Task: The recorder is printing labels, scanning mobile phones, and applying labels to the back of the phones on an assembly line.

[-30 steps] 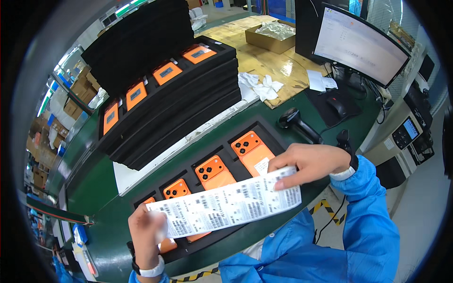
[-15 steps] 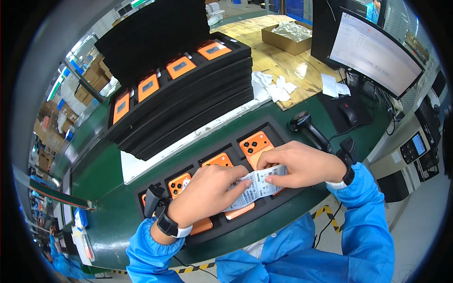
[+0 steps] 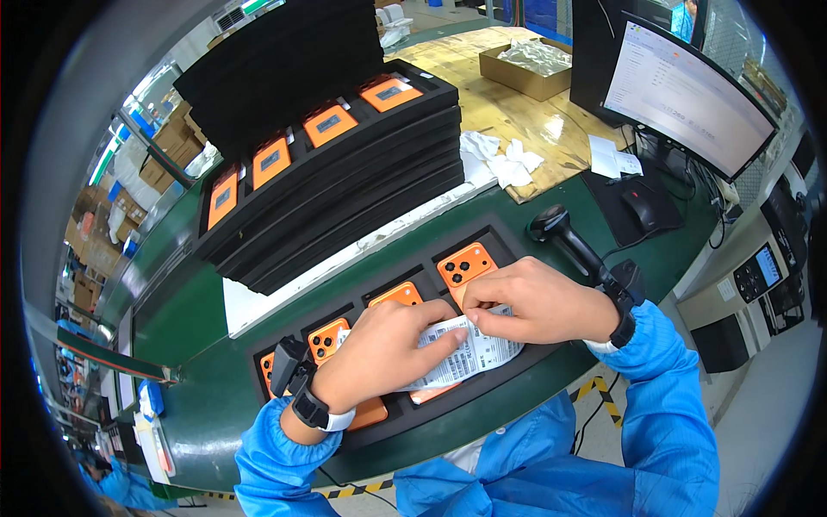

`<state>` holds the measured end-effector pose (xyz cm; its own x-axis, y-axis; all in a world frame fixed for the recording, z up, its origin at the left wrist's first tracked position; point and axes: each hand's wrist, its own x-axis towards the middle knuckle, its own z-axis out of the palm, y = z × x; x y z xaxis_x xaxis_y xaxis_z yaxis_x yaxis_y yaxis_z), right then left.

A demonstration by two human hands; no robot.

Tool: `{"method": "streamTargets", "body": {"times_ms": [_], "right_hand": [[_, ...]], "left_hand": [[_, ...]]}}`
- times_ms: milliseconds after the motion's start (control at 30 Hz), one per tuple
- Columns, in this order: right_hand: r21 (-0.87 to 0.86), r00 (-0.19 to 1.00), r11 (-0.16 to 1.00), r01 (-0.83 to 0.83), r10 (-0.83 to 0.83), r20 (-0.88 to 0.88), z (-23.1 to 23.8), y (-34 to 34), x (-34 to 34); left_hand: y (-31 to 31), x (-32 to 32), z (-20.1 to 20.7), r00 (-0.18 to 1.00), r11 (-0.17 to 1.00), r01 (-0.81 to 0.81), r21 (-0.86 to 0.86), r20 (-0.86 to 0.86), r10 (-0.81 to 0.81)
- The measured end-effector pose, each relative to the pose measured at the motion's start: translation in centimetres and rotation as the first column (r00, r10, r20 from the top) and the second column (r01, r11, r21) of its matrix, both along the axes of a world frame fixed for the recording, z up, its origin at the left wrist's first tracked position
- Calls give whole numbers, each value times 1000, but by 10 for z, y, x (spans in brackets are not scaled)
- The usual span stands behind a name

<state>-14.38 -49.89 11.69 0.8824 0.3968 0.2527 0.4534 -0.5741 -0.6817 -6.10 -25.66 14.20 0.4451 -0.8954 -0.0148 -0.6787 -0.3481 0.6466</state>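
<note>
orange phones [image 3: 389, 297] half hidden under hands, label strip [image 3: 465, 358] partly covered

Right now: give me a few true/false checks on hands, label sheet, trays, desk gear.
1. Both hands, left hand and right hand, are on the white label sheet. True.
2. The label sheet lies on the bare wooden board. False: it is over the orange phones in the near black tray.
3. The barcode scanner is in the right hand. False: it rests on the green table.
4. The stack of black trays carries orange phones on top. True.
5. The monitor is dark. False: it is lit.
</note>
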Motion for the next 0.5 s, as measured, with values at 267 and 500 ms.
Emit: {"method": "streamTargets", "body": {"times_ms": [267,500], "right_hand": [[74,945,981,182,-153,-289,-8,-5,4],[144,879,885,443,-398,-261,-8,-64,-29]], "left_hand": [[-5,-14,-4,940,987,5,-158,338,49],[-5,-2,19,984,988,-87,-126,144,105]]}}
